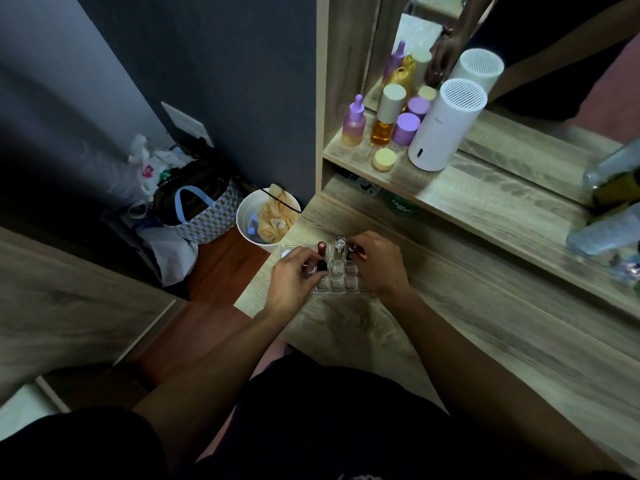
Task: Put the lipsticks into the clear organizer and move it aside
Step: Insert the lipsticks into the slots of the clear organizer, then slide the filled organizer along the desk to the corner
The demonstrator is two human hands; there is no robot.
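A clear organizer (337,279) with a grid of square slots sits near the left end of the wooden vanity top (450,323). A dark red lipstick (321,248) and a clear-capped lipstick (340,245) stand upright in its far row. My left hand (294,280) is over the organizer's left side, its fingers pinched on a black-capped lipstick (322,265) at a slot. My right hand (379,263) is at the right side, holding a reddish metallic lipstick (356,251) tilted over the far right slots.
The shelf above carries purple and amber bottles (354,121), a yellow jar (384,159) and a white cylinder device (445,124) before a mirror. Plastic bottles (606,233) lie at the right. On the floor to the left stand a white bin (266,216) and a woven bag (204,213).
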